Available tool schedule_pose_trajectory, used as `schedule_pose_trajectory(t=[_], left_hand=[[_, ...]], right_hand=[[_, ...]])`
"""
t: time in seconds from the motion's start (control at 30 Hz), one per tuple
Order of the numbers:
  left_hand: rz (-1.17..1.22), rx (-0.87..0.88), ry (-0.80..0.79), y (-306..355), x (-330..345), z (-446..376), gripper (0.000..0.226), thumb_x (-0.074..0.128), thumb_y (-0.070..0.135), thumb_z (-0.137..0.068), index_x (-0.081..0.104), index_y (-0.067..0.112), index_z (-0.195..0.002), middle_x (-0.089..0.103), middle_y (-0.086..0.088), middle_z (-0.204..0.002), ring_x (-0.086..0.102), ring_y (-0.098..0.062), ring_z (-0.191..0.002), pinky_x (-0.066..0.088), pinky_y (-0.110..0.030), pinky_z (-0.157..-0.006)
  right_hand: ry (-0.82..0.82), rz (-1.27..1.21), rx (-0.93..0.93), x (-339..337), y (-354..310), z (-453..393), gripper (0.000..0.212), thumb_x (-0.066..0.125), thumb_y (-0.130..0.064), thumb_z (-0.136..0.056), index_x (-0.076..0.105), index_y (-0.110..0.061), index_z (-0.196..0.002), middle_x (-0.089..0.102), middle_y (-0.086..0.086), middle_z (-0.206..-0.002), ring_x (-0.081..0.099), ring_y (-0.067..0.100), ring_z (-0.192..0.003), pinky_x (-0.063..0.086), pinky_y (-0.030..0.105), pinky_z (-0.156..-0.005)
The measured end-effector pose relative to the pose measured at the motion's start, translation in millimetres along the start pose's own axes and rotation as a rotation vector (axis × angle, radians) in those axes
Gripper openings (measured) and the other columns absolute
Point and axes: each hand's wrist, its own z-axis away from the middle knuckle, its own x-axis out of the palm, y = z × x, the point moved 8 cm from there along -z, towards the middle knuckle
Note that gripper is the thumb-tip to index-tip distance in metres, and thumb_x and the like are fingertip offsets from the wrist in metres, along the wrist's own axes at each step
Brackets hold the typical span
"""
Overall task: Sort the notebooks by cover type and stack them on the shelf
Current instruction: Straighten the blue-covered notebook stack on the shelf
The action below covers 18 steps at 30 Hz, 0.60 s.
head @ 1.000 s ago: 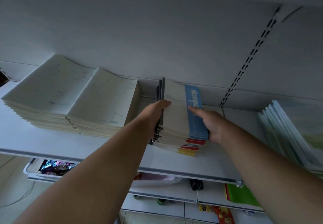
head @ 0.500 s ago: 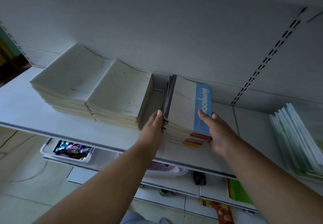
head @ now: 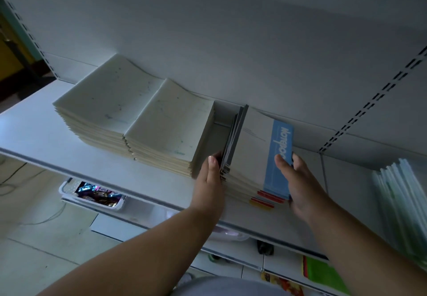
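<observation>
A narrow gap is lying open just beyond the left hand's fingers (head: 213, 160), the plain-cover stack (head: 172, 126) walling its left, the blue-banded notebook stack (head: 258, 154) its right.

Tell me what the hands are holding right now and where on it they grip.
Both hold the blue-strip notebook stack: left hand flat against its left edge, right hand gripping its right edge.

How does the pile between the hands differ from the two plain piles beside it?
The blue-banded notebook stack shows a blue printed strip on top and red and yellow edges below; the plain notebook stacks show blank pale covers. The banded one is touched by both hands, the plain ones by neither. All lie flat on the shelf.
</observation>
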Motion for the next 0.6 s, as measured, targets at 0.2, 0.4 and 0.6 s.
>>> schedule_pose_trajectory(t=[0.2,0.4,0.6], left_hand=[[0.072,0.066,0.267,-2.4,9.9,4.0,0.047,0.020,0.045,-0.106,0.057,0.028,-0.129,0.061,0.016,-0.112,0.054,-0.002,-0.112,0.042,-0.019,-0.090],[0.206,0.030,0.405,-2.9,26.5,6.8,0.069,0.018,0.087,-0.076,0.060,0.044,-0.109,0.067,0.002,-0.109,0.063,-0.020,-0.107,0.053,-0.052,-0.095],[0.209,-0.049,0.426,-20.2,32.2,-3.7,0.097,0.017,0.106,-0.054,0.065,0.040,-0.105,0.071,-0.005,-0.106,0.067,-0.027,-0.104,0.053,-0.054,-0.094]], right_hand=[[0.004,0.047,0.061,-5.5,-0.4,-22.5,0.062,0.068,-0.057,-0.085,0.050,-0.016,-0.128,0.065,0.011,-0.118,0.068,0.024,-0.099,0.057,0.039,-0.076],[-0.035,0.179,0.044,-9.5,3.4,-39.0,0.136,0.070,-0.093,-0.033,0.031,-0.027,-0.146,0.050,0.010,-0.145,0.056,0.031,-0.125,0.047,0.058,-0.101],[-0.077,0.172,0.047,-4.5,1.0,-41.8,0.143,0.068,-0.094,-0.030,0.026,-0.026,-0.149,0.046,0.009,-0.148,0.055,0.031,-0.126,0.047,0.060,-0.100]])
